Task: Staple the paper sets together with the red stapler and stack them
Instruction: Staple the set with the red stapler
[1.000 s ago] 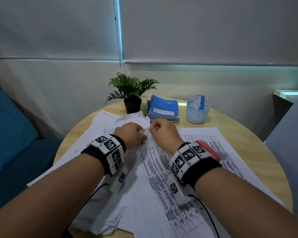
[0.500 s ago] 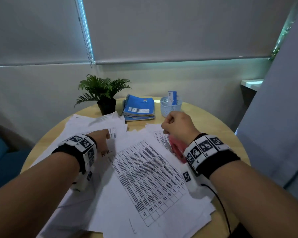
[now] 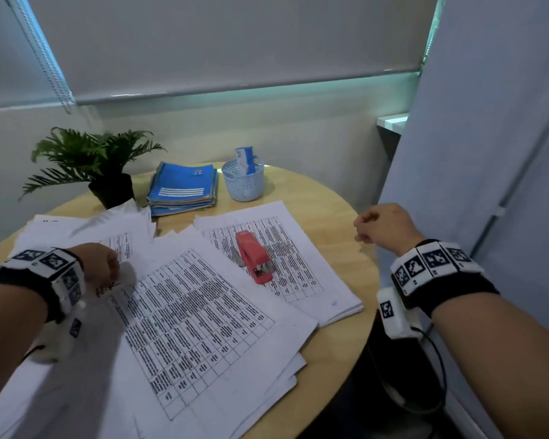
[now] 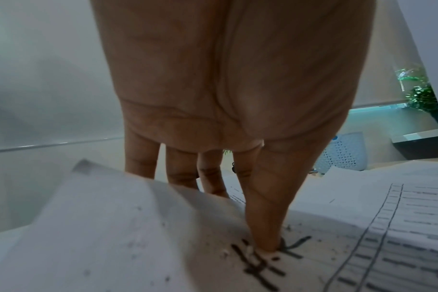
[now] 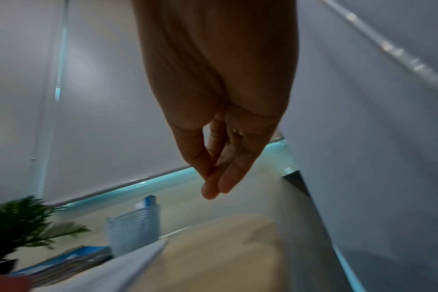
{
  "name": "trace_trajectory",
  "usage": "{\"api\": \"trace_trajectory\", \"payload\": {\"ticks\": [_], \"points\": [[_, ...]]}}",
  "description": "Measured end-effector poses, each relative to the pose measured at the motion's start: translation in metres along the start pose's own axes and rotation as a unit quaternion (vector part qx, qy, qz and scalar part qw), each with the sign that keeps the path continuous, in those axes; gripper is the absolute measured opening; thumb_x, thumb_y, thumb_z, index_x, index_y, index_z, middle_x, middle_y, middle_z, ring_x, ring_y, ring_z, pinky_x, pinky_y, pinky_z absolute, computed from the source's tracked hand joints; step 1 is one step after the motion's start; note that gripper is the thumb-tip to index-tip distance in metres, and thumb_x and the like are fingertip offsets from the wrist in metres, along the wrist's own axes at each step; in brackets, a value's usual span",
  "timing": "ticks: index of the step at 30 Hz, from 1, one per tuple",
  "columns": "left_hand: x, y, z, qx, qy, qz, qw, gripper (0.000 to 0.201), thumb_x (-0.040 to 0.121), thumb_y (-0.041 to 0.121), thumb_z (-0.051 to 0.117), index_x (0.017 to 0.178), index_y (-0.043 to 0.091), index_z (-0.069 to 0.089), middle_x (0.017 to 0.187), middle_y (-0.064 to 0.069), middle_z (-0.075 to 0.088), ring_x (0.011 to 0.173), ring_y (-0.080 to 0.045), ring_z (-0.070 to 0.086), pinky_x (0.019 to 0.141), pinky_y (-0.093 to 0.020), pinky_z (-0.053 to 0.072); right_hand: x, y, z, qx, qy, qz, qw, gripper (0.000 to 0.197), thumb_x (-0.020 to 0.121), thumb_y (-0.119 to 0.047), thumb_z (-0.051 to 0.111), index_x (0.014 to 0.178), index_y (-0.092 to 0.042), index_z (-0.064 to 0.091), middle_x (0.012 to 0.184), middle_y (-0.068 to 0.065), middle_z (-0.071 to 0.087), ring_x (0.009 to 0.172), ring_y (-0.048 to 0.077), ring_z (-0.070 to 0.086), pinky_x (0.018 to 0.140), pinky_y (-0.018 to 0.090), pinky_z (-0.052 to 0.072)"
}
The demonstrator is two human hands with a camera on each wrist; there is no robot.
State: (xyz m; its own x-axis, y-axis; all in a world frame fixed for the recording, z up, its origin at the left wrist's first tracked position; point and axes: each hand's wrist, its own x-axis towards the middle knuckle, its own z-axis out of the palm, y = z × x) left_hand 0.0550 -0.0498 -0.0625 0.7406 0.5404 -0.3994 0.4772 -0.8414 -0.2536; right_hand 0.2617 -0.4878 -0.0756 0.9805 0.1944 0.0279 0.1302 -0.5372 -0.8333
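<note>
The red stapler (image 3: 253,260) lies closed on the right paper stack (image 3: 301,280); it also shows as a red blur (image 5: 5,282) in the right wrist view. A printed paper set (image 3: 197,321) lies slanted in the middle of the table. My left hand (image 3: 99,264) holds its top-left corner: the thumb (image 4: 265,237) presses on the handwritten mark and the fingers (image 4: 180,170) go behind a lifted sheet (image 4: 118,227). My right hand (image 3: 382,226) hovers over the table's right edge, apart from the stapler. Its thumb and fingertips (image 5: 213,183) are closed together with nothing visible between them.
At the back of the round wooden table (image 3: 336,223) stand a potted plant (image 3: 108,188), a stack of blue notebooks (image 3: 184,188) and a pale blue basket (image 3: 243,182). More loose sheets (image 3: 76,229) lie at the left. A grey panel (image 3: 488,153) rises close on the right.
My right hand left the paper corner and swung right, out past the table edge, uncovering the stapler. My left hand stayed on the corner. The view turned right.
</note>
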Motion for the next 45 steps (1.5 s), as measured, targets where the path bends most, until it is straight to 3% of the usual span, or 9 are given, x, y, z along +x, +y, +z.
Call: {"api": "trace_trajectory", "payload": {"ticks": [6, 13, 16, 19, 23, 29, 34, 40, 45], "points": [[0.011, -0.004, 0.003, -0.002, -0.005, -0.009, 1.000, 0.018, 0.085, 0.010, 0.060, 0.101, 0.015, 0.066, 0.104, -0.002, 0.062, 0.089, -0.013, 0.052, 0.081, -0.022, 0.044, 0.006, 0.057, -0.029, -0.112, 0.003, 0.069, 0.991, 0.023, 0.078, -0.001, 0.061, 0.056, -0.008, 0.064, 0.073, 0.016, 0.072, 0.079, 0.029, 0.070, 0.084, 0.042, 0.055], [0.020, -0.010, 0.008, -0.022, 0.014, -0.010, 1.000, 0.013, 0.079, 0.008, 0.065, 0.090, 0.015, 0.067, 0.098, -0.002, 0.066, 0.091, -0.016, 0.056, 0.084, -0.024, 0.045, 0.002, 0.088, -0.038, -0.120, 0.016, 0.148, 0.982, 0.024, 0.087, -0.017, 0.067, 0.108, -0.007, 0.070, 0.114, 0.009, 0.068, 0.106, 0.022, 0.062, 0.089, 0.028, 0.050], [0.019, -0.011, 0.006, -0.008, 0.008, -0.016, 1.000, 0.013, 0.077, 0.011, 0.067, 0.087, 0.020, 0.067, 0.094, 0.002, 0.065, 0.096, -0.015, 0.058, 0.087, -0.024, 0.045, 0.006, 0.089, -0.040, -0.133, 0.011, 0.152, 0.979, 0.022, 0.089, -0.010, 0.061, 0.107, -0.002, 0.070, 0.107, 0.012, 0.071, 0.083, 0.022, 0.063, 0.081, 0.029, 0.053], [0.018, -0.013, 0.006, -0.029, 0.018, -0.015, 0.999, 0.015, 0.074, 0.008, 0.069, 0.080, 0.021, 0.066, 0.091, 0.001, 0.066, 0.094, -0.016, 0.058, 0.086, -0.025, 0.045, 0.009, 0.087, -0.042, -0.167, 0.011, 0.136, 0.977, 0.024, 0.086, -0.016, 0.067, 0.109, -0.008, 0.071, 0.115, 0.007, 0.068, 0.106, 0.022, 0.062, 0.091, 0.029, 0.050], [0.012, -0.009, 0.004, -0.041, 0.010, -0.016, 0.999, 0.015, 0.077, 0.007, 0.066, 0.085, 0.019, 0.067, 0.096, 0.000, 0.065, 0.094, -0.016, 0.056, 0.086, -0.025, 0.044, 0.009, 0.060, -0.035, -0.160, -0.024, 0.096, 0.982, 0.017, 0.086, -0.008, 0.060, 0.095, 0.000, 0.072, 0.097, 0.016, 0.072, 0.088, 0.029, 0.068, 0.078, 0.031, 0.053], [-0.003, 0.000, 0.004, -0.014, 0.014, 0.001, 1.000, 0.012, 0.085, 0.012, 0.054, 0.089, 0.023, 0.054, 0.105, -0.001, 0.060, 0.092, -0.016, 0.052, 0.081, -0.024, 0.045, 0.002, -0.018, -0.011, -0.113, -0.078, 0.016, 0.990, 0.016, 0.087, -0.009, 0.058, 0.092, 0.000, 0.071, 0.088, 0.014, 0.071, 0.065, 0.020, 0.065, 0.082, 0.040, 0.057], [-0.017, 0.009, 0.002, -0.055, -0.004, 0.007, 0.998, 0.028, 0.078, 0.013, 0.064, 0.098, 0.023, 0.046, 0.102, -0.005, 0.055, 0.089, -0.020, 0.053, 0.068, -0.024, 0.042, -0.011, -0.080, 0.033, -0.151, -0.207, -0.028, 0.966, 0.016, 0.090, -0.018, 0.063, 0.097, -0.005, 0.068, 0.086, 0.008, 0.068, 0.067, 0.018, 0.065, 0.078, 0.035, 0.056], [-0.031, 0.012, 0.005, -0.020, 0.018, 0.073, 0.997, 0.058, 0.082, 0.029, 0.062, 0.134, 0.035, 0.036, 0.128, -0.008, 0.043, 0.116, -0.023, 0.049, 0.095, -0.030, 0.044, -0.024, -0.123, 0.100, -0.233, -0.290, -0.046, 0.927, 0.037, 0.088, -0.031, 0.065, 0.113, -0.004, 0.062, 0.107, 0.012, 0.068, 0.090, 0.024, 0.070, 0.088, 0.041, 0.055], [-0.043, 0.015, 0.004, -0.020, 0.022, 0.105, 0.994, 0.058, 0.086, 0.029, 0.059, 0.138, 0.038, 0.037, 0.134, -0.007, 0.041, 0.120, -0.023, 0.048, 0.102, -0.034, 0.042, -0.026, -0.131, 0.142, -0.385, -0.280, -0.062, 0.877, 0.038, 0.076, -0.040, 0.069, 0.101, -0.012, 0.066, 0.097, 0.005, 0.070, 0.089, 0.022, 0.067, 0.082, 0.033, 0.054]]}}
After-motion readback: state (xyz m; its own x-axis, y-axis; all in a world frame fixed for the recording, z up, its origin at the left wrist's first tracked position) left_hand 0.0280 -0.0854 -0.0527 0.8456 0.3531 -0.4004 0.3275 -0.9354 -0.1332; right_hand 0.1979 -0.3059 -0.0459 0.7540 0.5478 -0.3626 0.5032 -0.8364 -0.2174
